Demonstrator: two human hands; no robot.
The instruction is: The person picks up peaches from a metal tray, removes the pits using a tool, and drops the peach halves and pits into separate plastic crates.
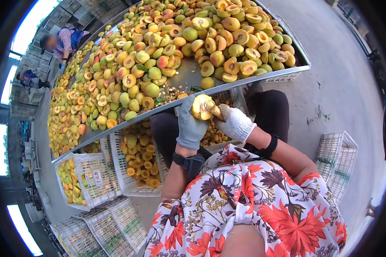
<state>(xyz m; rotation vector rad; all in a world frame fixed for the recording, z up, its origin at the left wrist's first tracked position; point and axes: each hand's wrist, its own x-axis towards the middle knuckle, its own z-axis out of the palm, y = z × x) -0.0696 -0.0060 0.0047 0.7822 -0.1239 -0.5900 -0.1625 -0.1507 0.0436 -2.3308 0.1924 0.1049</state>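
My left hand, in a grey glove, grips a yellow peach half just below the edge of the metal table. My right hand, in a white glove, presses a small tool against the cut face of the fruit; the tool's shape is mostly hidden. Both hands meet over a crate holding pits and scraps. A black band sits on each wrist.
The long table carries a heap of whole and halved peaches. White plastic crates of fruit stand beneath it, more crates lie on the concrete floor at right. Two people work at the far left end.
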